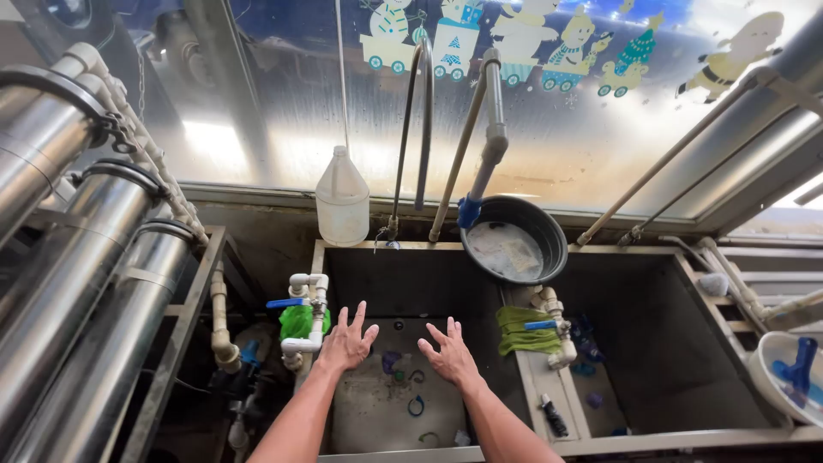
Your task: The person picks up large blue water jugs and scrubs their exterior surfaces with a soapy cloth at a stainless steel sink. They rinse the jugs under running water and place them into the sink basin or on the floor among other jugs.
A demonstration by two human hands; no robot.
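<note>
Double steel sink, left basin, seen from above. Three steel cylinders stand at far left; a dark round basin rests on the rim under the blue-valved pipe; a white jug stands behind on the sill. Left hand and right hand hover apart over the basin floor, each grip wide, fingers spread, holding nothing. Green cloth drapes the divider, nearest the right hand.
</note>
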